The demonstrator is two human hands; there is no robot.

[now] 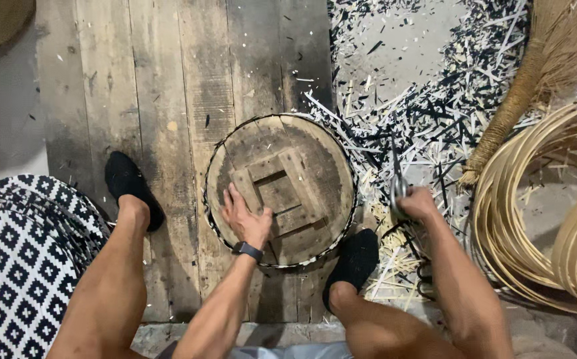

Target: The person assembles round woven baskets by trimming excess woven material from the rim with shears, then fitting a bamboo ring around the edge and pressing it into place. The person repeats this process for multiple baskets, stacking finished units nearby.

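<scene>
So in the head view, the round wooden form (282, 189) sits dead centre of the frame on the plank floor (162, 100), between the two black shoes. Left hand (247, 218) lies flat and open on its lower left part, fingers spread, holding nothing. Right hand (416, 203) is off to the right of centre, closed around metal shears (398, 179) pointing up-frame over the strip scraps (428, 113). Left hand's clearly the nearer one; the cane coils (541, 213) sit far right.

No packages, labels or signs anywhere on this floor. The only screen is the small dark rectangular smartwatch face (248, 250) on the near wrist at centre (turned mostly edge-on, showing nothing legible).
</scene>
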